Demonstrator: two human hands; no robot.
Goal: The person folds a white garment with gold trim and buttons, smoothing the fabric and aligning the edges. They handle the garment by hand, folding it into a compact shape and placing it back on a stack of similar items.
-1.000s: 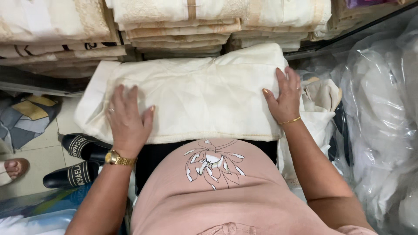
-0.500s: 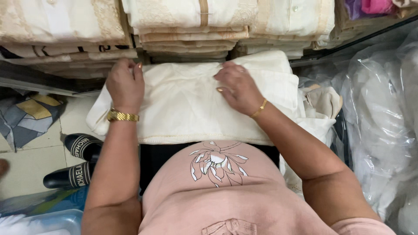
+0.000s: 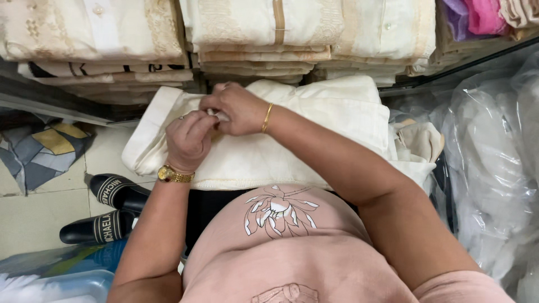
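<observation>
A folded cream garment (image 3: pixel 314 129) lies flat in front of me, below stacks of folded cream clothes. My left hand (image 3: pixel 188 140), with a gold watch at the wrist, pinches the cloth near the garment's upper left part. My right hand (image 3: pixel 233 106), with a thin gold bangle, has reached across and grips the same spot of cloth, touching the left hand. Both sets of fingers are closed on the fabric. What lies between the fingertips is hidden.
Stacks of folded cream shirts (image 3: pixel 258 33) fill the shelf behind. Pink and purple cloth (image 3: pixel 477 14) sits top right. Clear plastic bags (image 3: pixel 494 157) pile up on the right. Black slippers (image 3: pixel 109 207) and a patterned cloth (image 3: pixel 39 148) lie on the tiled floor at left.
Both hands moved from flat on the garment's two sides up to its top edge, then together at the upper left, where they now pinch the cloth.
</observation>
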